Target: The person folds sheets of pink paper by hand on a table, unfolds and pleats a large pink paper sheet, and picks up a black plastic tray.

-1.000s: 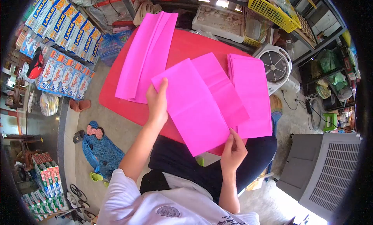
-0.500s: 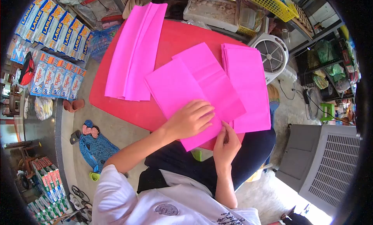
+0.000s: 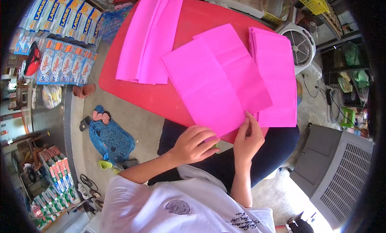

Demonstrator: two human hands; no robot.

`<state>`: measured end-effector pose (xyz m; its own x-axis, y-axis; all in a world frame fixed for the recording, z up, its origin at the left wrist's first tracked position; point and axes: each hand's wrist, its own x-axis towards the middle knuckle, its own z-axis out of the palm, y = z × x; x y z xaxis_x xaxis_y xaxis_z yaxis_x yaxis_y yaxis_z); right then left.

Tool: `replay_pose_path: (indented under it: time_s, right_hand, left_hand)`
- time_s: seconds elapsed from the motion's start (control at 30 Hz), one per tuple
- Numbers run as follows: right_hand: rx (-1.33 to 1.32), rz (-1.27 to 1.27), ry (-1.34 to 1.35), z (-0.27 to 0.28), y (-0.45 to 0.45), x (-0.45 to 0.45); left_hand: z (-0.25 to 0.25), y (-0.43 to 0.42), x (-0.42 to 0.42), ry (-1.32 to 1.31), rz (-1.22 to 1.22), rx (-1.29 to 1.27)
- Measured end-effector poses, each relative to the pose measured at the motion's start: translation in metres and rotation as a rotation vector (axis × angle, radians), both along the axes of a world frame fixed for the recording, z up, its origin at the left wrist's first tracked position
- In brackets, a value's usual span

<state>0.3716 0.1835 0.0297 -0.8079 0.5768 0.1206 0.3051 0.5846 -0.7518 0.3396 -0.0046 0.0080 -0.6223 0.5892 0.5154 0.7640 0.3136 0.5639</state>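
A folded bright pink paper sheet [image 3: 201, 84] lies slanted on the red table [image 3: 128, 92], its near corner reaching the table edge. My left hand [image 3: 195, 143] is at that near corner, fingers loosely bent and slightly apart, with no grip visible. My right hand [image 3: 248, 138] pinches the sheet's right near corner between thumb and index finger. Under and beside this sheet lies another pink piece [image 3: 243, 68] with a crease across it. To the right is a stack of folded pink sheets [image 3: 277, 80]. A long, pleated pink piece [image 3: 150, 40] lies at the left.
A white fan [image 3: 300, 48] stands beyond the table's right side. Beer cartons [image 3: 64, 62] are stacked at the left. On the floor lie a blue mat [image 3: 110, 136] and brown slippers [image 3: 83, 91]. A grey air cooler [image 3: 337, 168] is at the right.
My left hand has slid from the sheet's surface down to its near corner. My right hand keeps its pinch. The whole view has shifted, with the table now higher in the picture.
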Motion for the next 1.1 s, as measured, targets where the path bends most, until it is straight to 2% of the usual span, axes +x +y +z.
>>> replay_pose_path:
  time_s: [0.23,0.33,0.43,0.47,0.5,0.67,0.7,0.8,1.1]
  right_hand:
    - [0.020,0.021,-0.011,-0.006,0.003,0.003]
    - [0.000,0.019,0.044,-0.011,0.003,0.005]
    - [-0.007,0.019,0.030,-0.006,0.001,0.005]
    - [-0.013,0.015,0.035,-0.005,0.000,0.005]
    - [-0.018,0.013,0.041,-0.005,0.000,0.005]
    - [0.013,0.023,0.044,-0.009,0.003,0.003]
    - [0.009,0.021,0.049,-0.010,0.004,0.004]
    - [0.007,0.019,0.035,-0.007,0.002,0.006]
    - [0.009,0.035,0.044,-0.004,0.003,0.005]
  left_hand:
    - [-0.029,-0.005,0.003,0.133,-0.007,0.042]
    - [-0.010,-0.014,-0.007,-0.005,0.062,0.132]
    - [0.004,-0.028,-0.066,0.010,0.481,0.228]
    - [0.029,-0.030,-0.084,-0.284,0.613,0.220]
    - [0.033,-0.042,-0.111,-0.345,0.658,0.112]
    - [0.017,-0.064,-0.185,-0.284,0.646,-0.054]
    - [0.032,-0.058,-0.185,-0.373,0.738,-0.168]
    - [0.013,-0.061,-0.192,-0.301,0.621,-0.017]
    - [0.006,-0.066,-0.190,-0.308,0.642,-0.036]
